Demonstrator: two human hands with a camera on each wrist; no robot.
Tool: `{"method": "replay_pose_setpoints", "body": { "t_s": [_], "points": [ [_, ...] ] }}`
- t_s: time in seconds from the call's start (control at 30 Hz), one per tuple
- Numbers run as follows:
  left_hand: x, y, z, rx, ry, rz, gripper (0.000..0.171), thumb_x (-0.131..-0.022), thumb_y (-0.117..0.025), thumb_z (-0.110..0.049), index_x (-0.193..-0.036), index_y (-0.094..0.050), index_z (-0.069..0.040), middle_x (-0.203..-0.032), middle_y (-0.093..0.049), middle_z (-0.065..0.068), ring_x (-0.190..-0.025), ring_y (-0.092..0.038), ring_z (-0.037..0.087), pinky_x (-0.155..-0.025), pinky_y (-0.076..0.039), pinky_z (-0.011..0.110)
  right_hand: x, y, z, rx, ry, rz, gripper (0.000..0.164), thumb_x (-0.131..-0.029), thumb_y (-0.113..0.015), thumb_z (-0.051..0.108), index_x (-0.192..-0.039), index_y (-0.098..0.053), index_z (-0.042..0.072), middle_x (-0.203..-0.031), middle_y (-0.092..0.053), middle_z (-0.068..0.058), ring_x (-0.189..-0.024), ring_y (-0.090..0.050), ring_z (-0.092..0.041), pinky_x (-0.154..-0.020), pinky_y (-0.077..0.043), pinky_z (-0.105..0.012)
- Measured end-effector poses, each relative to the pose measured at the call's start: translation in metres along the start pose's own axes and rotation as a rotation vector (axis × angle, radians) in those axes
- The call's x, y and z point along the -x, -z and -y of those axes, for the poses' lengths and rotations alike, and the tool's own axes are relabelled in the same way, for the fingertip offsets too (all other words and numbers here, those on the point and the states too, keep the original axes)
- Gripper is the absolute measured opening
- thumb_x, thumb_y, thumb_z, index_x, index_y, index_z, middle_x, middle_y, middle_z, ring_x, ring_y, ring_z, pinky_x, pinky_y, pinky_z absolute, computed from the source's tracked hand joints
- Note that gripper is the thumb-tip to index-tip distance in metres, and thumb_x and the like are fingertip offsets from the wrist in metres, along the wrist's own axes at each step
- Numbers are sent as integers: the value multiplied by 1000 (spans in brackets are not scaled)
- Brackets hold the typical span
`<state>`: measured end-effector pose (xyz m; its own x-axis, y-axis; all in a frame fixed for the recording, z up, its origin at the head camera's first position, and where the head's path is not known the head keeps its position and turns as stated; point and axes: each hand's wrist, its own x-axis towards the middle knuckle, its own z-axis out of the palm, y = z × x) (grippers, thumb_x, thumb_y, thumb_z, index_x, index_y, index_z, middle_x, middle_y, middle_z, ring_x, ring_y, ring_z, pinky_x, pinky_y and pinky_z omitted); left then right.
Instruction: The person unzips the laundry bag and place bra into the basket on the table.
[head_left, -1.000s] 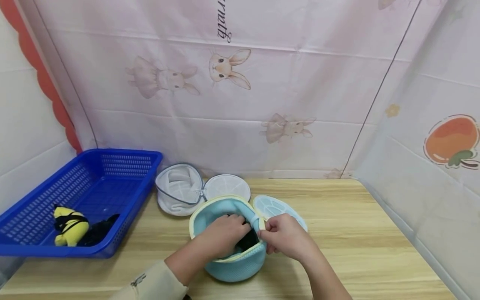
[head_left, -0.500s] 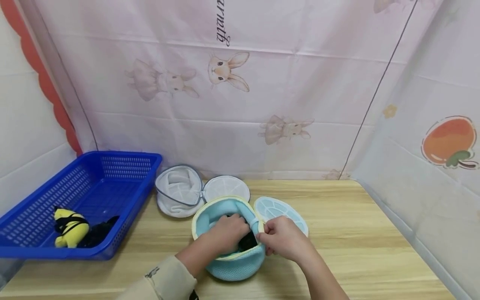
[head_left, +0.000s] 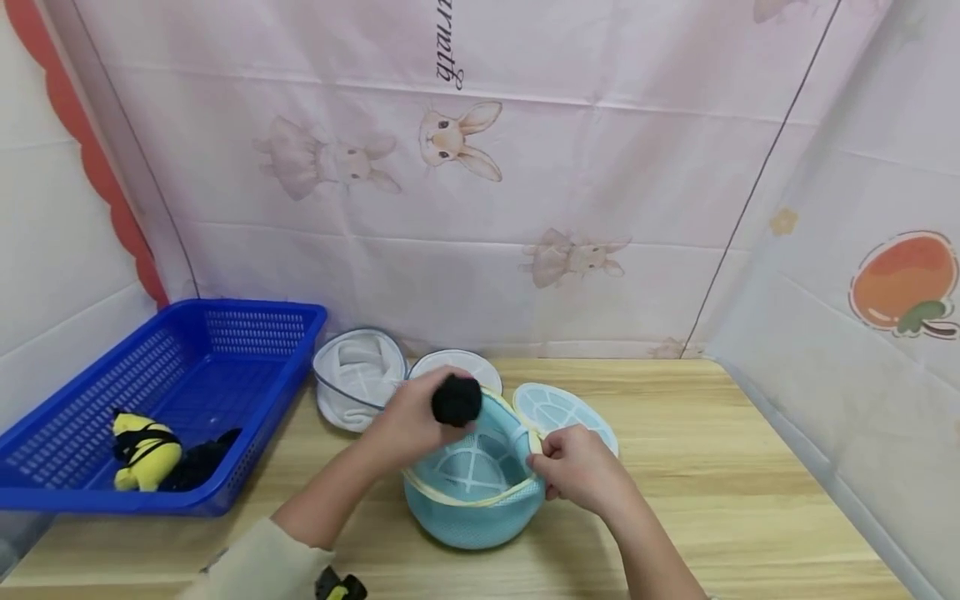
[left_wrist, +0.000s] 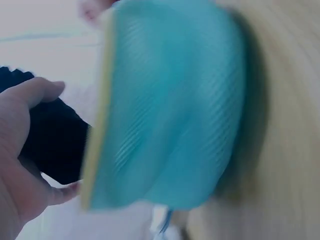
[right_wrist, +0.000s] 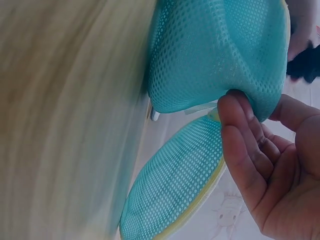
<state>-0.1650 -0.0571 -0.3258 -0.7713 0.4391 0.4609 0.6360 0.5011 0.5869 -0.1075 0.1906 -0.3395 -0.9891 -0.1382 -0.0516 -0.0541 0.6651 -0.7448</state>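
A round blue mesh laundry bag (head_left: 474,525) with yellow trim stands on the table, its lid (head_left: 564,410) folded back. Its ribbed bottom shows through the open top. My left hand (head_left: 411,421) holds a black, soft-looking bundle (head_left: 457,400) above the bag's left rim. In the left wrist view, the bundle (left_wrist: 55,137) looks like dark cloth with a wavy edge, with thumb and fingers around it. On the right side, my right hand (head_left: 577,467) pinches the bag's rim. From the right wrist view, its fingers (right_wrist: 240,125) curl at the mesh near the lid's hinge.
At the left stands a blue plastic basket (head_left: 258,408), holding a yellow item with black straps (head_left: 146,454) and a black item (head_left: 197,465). Behind the blue bag lies a white mesh bag (head_left: 358,379) with its lid (head_left: 450,360) open. A printed curtain rises behind the table.
My left hand has come up out of the blue bag with the black bundle. The bag has shifted slightly right, while my right hand still grips its rim.
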Motion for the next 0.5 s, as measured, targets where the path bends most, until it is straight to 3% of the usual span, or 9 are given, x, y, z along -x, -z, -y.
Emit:
{"method": "replay_pose_setpoints", "body": {
  "t_s": [0.13, 0.23, 0.37, 0.5],
  "points": [
    [13, 42, 9, -4, 85, -159, 56, -69, -90, -16, -119, -63, -13, -109, -70, 8, -103, -65, 27, -93, -50, 48, 1, -1, -1, -15, 10, -2, 28, -88, -68, 14, -63, -58, 6, -55, -58, -2, -51, -64, -17, -50, -50, -28],
    [28, 78, 18, -67, 158, -207, 62, -74, -88, -24, -127, -58, -12, -116, -67, 15, -109, -63, 35, -93, -48, 55, 1, -1, -1, -11, 23, -2, 28, -87, -67, 15, -63, -58, 7, -55, -59, -1, -51, -64, -17, -50, -50, -28],
    [53, 125, 33, -222, 287, -208, 76, -81, -80, -41, -142, -46, -13, -123, -61, 25, -108, -60, 46, -82, -49, 62, 1, -1, 1, 1, 38, 5, 26, -87, -67, 15, -63, -60, 7, -55, -60, 0, -51, -64, -18, -49, -50, -29],
    [79, 156, 57, -344, 420, -176, 87, -83, -74, -52, -150, -35, -11, -130, -52, 32, -107, -55, 53, -74, -49, 64, 3, -2, 0, 3, 45, 10, 26, -87, -67, 16, -64, -60, 7, -56, -60, -1, -51, -64, -17, -48, -50, -29]
  ]
}}
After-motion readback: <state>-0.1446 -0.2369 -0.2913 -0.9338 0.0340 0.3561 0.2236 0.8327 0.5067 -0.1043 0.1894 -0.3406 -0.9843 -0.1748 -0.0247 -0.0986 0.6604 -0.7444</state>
